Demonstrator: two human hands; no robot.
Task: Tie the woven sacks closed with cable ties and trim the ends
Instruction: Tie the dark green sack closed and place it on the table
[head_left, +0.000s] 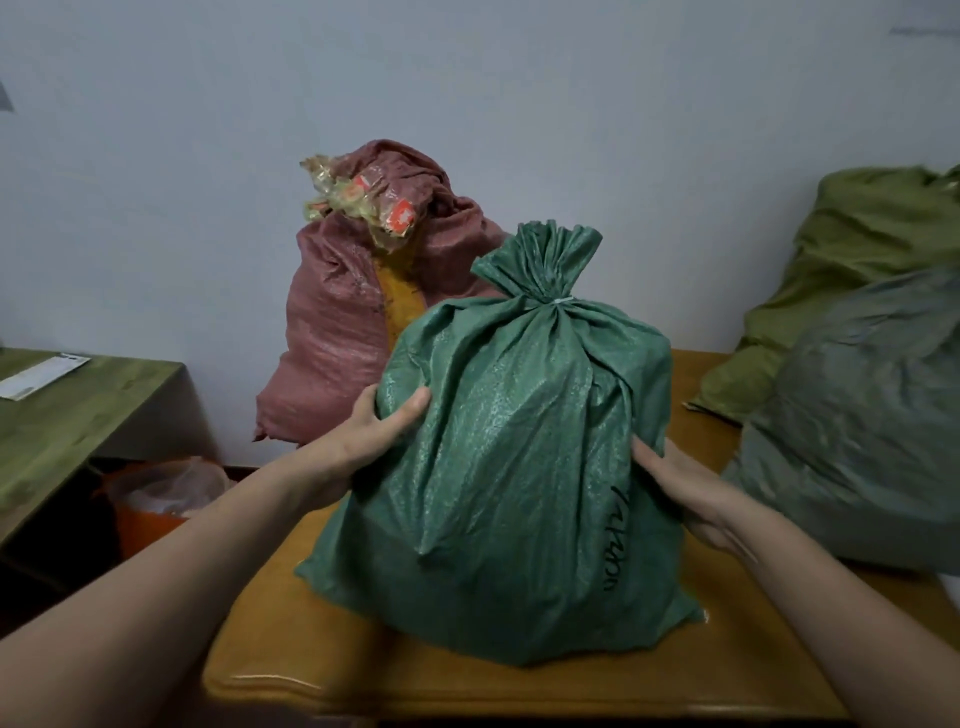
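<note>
As the tied sack (509, 467) stands centre frame on the table (270, 649), the left hand (363, 441) clasps its left flank, thumb in front; the right hand (691, 493) presses flat on the right. Soft, slick weave, likely sagging: lift by both flanks or the neck.

Plain storage room: stuffed sacks (519, 467), wooden table (270, 649).
</note>
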